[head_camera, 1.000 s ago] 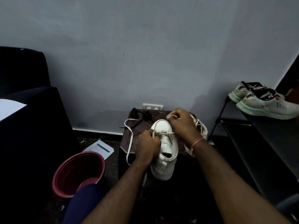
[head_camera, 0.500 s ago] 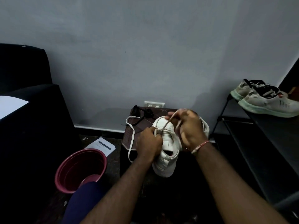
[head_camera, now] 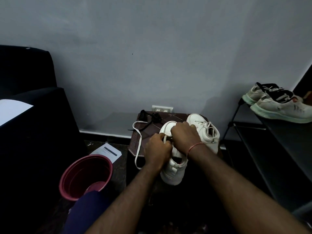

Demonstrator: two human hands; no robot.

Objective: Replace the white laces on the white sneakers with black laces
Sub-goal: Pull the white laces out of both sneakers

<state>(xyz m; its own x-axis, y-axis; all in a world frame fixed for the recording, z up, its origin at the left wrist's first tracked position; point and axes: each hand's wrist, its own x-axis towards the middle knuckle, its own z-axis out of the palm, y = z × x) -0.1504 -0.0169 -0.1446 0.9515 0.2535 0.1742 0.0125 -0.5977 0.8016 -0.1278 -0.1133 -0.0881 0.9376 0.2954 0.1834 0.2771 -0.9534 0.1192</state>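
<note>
White lace (head_camera: 166, 138) shows as a small loop between two hands working close together. The left hand (head_camera: 157, 149) pinches it at the eyelets of the near sneaker (head_camera: 173, 169). The right hand (head_camera: 184, 135), raised half a second ago drawing lace upward, has dropped onto the shoe's front, fingers curled down; what they hold is hidden. Likely one more crossing is freed and unlacing continues. A loose length trails off the stool (head_camera: 148, 132). The black laces (head_camera: 152, 117) lie unused behind, and the second sneaker (head_camera: 204, 129) stands just beside, still laced.
</note>
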